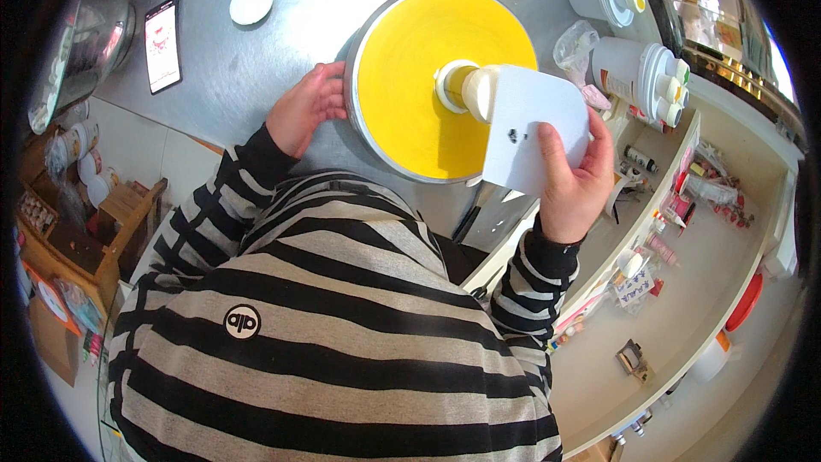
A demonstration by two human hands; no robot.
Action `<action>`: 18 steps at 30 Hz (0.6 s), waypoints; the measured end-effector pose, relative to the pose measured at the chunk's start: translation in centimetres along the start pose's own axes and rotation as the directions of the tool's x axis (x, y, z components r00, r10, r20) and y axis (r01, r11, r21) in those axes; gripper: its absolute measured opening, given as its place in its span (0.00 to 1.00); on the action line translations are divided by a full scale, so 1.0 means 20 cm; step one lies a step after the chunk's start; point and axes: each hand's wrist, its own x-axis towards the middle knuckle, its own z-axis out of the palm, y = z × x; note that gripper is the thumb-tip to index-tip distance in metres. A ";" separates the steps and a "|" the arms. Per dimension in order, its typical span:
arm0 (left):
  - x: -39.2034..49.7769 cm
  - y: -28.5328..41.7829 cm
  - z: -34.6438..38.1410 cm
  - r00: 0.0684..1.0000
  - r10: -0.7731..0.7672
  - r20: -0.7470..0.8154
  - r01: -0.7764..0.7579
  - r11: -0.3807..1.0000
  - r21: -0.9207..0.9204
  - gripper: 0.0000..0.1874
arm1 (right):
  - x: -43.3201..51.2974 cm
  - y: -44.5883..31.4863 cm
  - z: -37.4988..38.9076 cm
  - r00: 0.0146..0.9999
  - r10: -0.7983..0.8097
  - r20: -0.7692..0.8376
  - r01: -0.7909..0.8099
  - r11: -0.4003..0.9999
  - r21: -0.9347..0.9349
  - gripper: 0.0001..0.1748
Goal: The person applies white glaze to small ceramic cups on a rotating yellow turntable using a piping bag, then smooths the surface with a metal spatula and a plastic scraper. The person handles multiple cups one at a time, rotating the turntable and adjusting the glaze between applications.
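Observation:
A round turntable (pixel 410 135) with a yellow-coated top stands on the metal table before me. At its middle sits a small yellow cylinder (pixel 457 86) with a white rim at its base, and a cream-white rounded piece (pixel 480 93) adjoins its upper end. My right hand (pixel 577 173) grips a thin white plastic scraper (pixel 532 122), thumb on the near face; the scraper's edge is beside the white piece, and whether they touch is unclear. My left hand (pixel 311 106) has its fingers at the turntable's left rim, slightly curled, holding nothing.
A phone (pixel 163 45) and a white round lid (pixel 251 4) lie on the metal table at left, near a glass bowl (pixel 96 45). White tubs (pixel 625 67) stand at right. Beneath the turntable's near edge is a dark-handled tool (pixel 473 212). An open drawer (pixel 712 327) holds packets.

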 end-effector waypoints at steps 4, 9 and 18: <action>-0.02 -0.03 -0.01 0.994 -0.065 0.085 0.063 0.998 0.025 0.34 | 0.00 0.02 0.04 0.999 0.004 0.039 -0.001 0.998 -0.060 0.25; 0.00 -0.04 -0.03 0.993 -0.038 0.114 0.039 0.999 -0.005 0.34 | 0.02 0.03 0.02 1.000 0.012 -0.028 -0.015 0.996 -0.087 0.25; 0.00 0.00 -0.01 0.995 -0.085 0.045 0.084 0.996 0.025 0.33 | 0.00 0.01 0.03 0.999 -0.035 0.011 0.035 0.999 -0.024 0.26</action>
